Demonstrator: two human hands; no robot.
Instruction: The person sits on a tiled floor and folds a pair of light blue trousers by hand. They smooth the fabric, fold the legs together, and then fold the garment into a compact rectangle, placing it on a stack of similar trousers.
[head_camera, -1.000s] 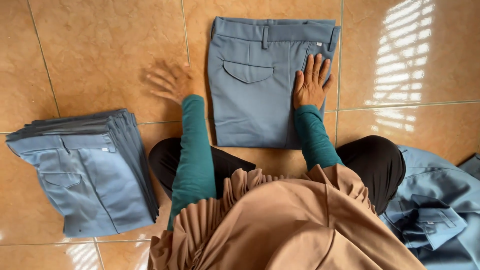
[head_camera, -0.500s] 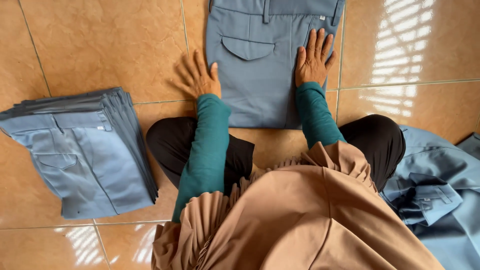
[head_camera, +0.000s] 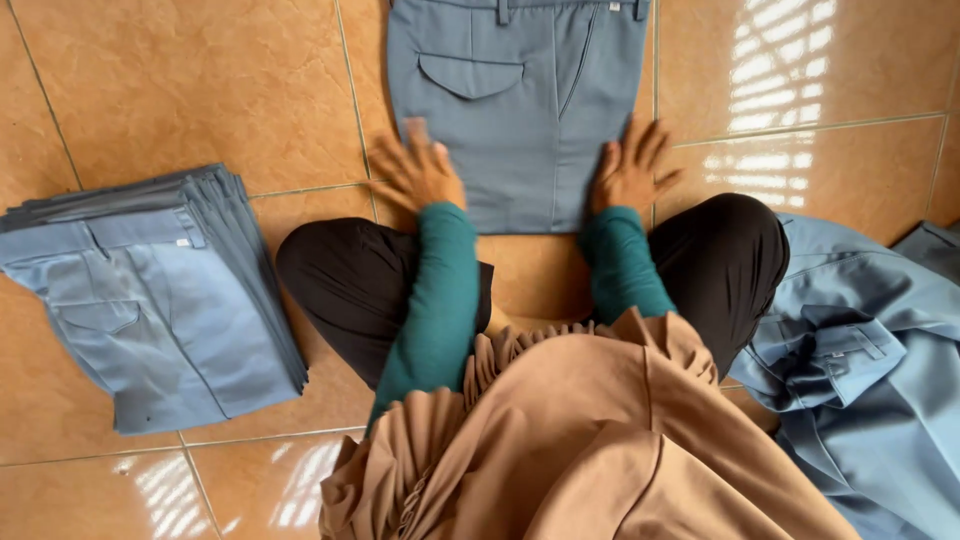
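Under both hands (head_camera: 420, 172) (head_camera: 630, 170), folded trousers (head_camera: 520, 110) lie waistband away.

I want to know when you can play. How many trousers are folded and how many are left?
Done: a stack of folded trousers lies on the tiled floor to the left; I cannot count them exactly. In hand: the left hand and right hand press flat, fingers spread, on the lower edge of one folded pair. Left: a loose heap of unfolded blue clothes on the right.
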